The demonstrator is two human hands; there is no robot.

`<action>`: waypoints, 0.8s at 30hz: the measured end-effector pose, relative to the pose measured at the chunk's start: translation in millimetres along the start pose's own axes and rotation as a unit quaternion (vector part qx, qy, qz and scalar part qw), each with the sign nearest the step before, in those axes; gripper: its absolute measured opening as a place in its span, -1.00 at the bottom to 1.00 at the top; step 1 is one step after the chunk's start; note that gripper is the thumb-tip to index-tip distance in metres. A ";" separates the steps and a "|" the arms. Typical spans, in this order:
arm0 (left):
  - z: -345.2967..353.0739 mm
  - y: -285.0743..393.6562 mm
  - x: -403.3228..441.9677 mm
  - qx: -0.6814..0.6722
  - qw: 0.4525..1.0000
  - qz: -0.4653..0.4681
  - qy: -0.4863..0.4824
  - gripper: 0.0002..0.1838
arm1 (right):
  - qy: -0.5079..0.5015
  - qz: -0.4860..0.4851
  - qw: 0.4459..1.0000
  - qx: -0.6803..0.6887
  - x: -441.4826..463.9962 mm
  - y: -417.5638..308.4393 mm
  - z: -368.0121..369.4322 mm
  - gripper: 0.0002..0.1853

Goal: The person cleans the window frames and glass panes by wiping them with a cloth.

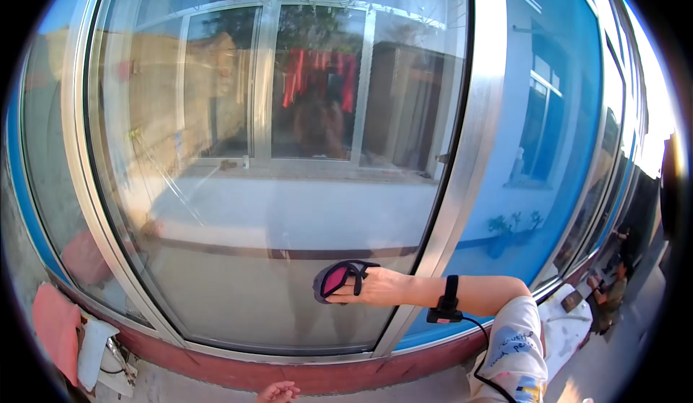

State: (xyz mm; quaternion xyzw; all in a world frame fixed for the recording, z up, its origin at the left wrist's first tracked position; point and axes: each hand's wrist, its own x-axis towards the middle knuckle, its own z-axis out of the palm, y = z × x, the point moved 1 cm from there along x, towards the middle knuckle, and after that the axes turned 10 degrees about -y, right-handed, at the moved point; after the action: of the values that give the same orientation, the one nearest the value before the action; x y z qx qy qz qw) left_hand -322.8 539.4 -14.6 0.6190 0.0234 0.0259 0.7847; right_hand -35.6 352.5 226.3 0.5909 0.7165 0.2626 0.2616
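My right hand (pixel 382 286) is closed on a black-and-magenta window-cleaning pad (pixel 335 280), its dark loop passing over my fingers. The pad is up against the lower part of a large glass pane (pixel 238 280), right of its middle. My right arm stretches across the metal frame from the right, with a black band and small device (pixel 445 312) at the wrist. At the bottom edge, my left hand (pixel 279 391) shows only in part, below the window. Its fingers are loosely bent and apart, holding nothing.
A silver metal post (pixel 473 136) borders the pane; a blue-tinted pane (pixel 541 143) adjoins it. Below runs a red sill (pixel 303 375). A pink cloth (pixel 56 331) hangs at the lower left beside a pale cloth (pixel 95 349). Assorted items lie along the wall at right.
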 end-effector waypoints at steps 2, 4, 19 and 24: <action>-3.2 -11.2 1.2 -0.019 1.000 -0.002 -0.006 -0.71 | 0.012 0.022 1.000 -0.010 7.2 41.6 -58.8 -0.48; -3.7 -20.8 3.7 -0.012 1.000 0.008 -0.003 -0.70 | 0.109 0.097 0.985 -0.093 16.5 103.9 -124.9 -0.40; -15.2 -49.2 -7.1 -0.018 0.999 0.028 0.039 -0.68 | 0.352 0.261 0.864 -0.248 86.5 200.1 -206.0 -0.54; 9.1 11.0 -19.0 -0.015 0.998 -0.009 0.066 -0.70 | 0.138 0.045 0.989 -0.014 110.5 42.9 -67.2 -0.51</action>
State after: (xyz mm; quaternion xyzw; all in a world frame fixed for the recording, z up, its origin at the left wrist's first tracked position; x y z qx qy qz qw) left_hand -341.3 531.8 -1.7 0.6034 0.0806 0.0603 0.7911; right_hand -69.4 463.7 297.3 0.5773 0.7146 0.3631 0.1557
